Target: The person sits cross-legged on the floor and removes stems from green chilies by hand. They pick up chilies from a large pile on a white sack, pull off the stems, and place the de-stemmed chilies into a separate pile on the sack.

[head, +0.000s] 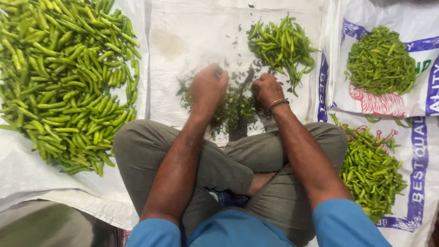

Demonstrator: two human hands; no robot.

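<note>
I sit cross-legged on white sacking (192, 41). My left hand (208, 89) and my right hand (267, 89) are both closed in front of my knees, over a small heap of dark green stems and scraps (233, 112). A dark upright blade or stick (242, 98) stands between the hands. What the fingers hold is hidden from this angle. A bangle sits on my right wrist. Just beyond the right hand lies a small pile of green chillies (283, 45).
A very large spread of green chillies (64, 77) covers the left side. At the right, on printed sacks (425, 91), lie a round heap of chillies (380, 61) and a lower heap (370, 171) beside my right knee.
</note>
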